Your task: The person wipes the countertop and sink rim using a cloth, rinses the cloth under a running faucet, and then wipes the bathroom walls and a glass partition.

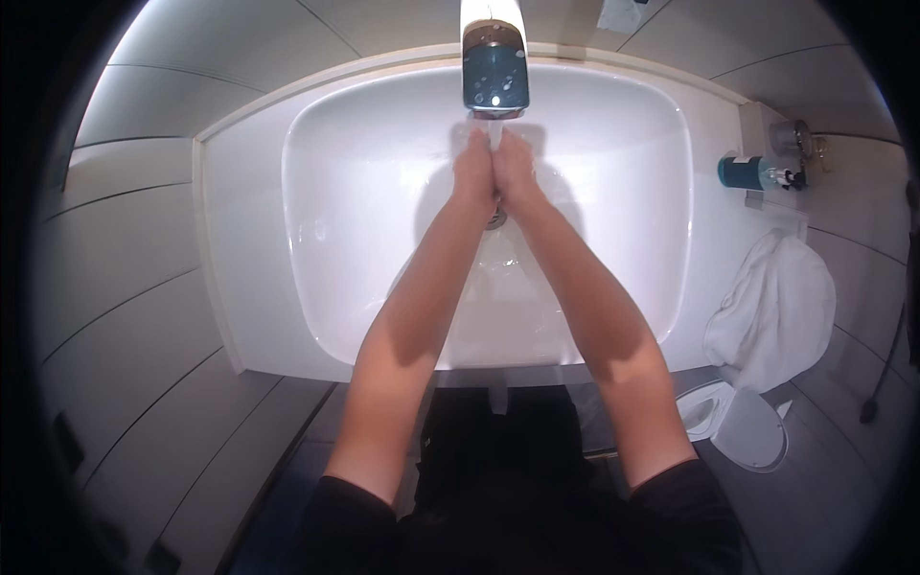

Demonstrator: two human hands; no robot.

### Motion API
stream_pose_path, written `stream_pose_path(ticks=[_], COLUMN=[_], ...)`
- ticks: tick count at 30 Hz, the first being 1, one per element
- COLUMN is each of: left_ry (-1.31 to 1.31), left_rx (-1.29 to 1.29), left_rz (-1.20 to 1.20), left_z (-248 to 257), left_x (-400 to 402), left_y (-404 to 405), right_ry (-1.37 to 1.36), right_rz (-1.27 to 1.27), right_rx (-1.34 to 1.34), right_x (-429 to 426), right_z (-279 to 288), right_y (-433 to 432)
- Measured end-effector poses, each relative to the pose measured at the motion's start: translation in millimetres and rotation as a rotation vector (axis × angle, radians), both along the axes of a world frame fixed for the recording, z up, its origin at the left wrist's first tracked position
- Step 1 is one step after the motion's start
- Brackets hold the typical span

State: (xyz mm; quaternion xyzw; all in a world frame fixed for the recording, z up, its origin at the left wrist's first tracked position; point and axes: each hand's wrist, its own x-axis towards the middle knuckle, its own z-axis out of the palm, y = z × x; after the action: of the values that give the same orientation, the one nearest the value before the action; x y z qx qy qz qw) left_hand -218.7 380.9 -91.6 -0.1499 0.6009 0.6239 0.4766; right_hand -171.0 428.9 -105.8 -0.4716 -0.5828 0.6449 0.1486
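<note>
My left hand (473,171) and my right hand (515,169) are side by side under the faucet (496,75), their inner edges touching or nearly so. A thin stream of water (495,134) falls from the spout between them. Both sit low over the white washbasin (366,194), and no object shows in either one. The fingers are blurred, and their tips lie partly in the spout's shadow, so how far they are curled is unclear. Just behind the wrists, the round metal drain (495,220) is partly covered. Wet patches glint on the basin floor.
On the right ledge a pump bottle of blue-green liquid (744,172) lies near a clear glass (790,136). A white towel (773,309) hangs at the right edge, above what looks like a toilet (751,431). Tiled walls (129,251) enclose the basin.
</note>
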Motion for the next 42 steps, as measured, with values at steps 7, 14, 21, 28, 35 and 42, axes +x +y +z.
stream_pose_path(ticks=[7,14,21,28,35,42], left_ry=[-0.534,-0.450,-0.383,-0.260,0.272,1.144], left_rx=[0.440,0.559,0.542,0.282,0.044,0.110], left_rz=[0.079,0.027,0.108,0.034,-0.187,-0.411], left_z=[12,46,41,42,17,19], left_x=[-9,-12,-9,-2,61,111], left_y=[-5,2,-2,-10,-16,-27], right_ry=[-0.347,0.406,0.907,0.922,0.073,0.195], right_rz=[0.465,-0.240,-0.279,-0.355,-0.175,-0.304], right_rx=[0.494,0.011,-0.748,-0.756,-0.319,-0.544], right_x=[26,50,38,20,67,105], right_z=[55,137,205,200,90,102], right_y=[5,71,134,139,-15,-40])
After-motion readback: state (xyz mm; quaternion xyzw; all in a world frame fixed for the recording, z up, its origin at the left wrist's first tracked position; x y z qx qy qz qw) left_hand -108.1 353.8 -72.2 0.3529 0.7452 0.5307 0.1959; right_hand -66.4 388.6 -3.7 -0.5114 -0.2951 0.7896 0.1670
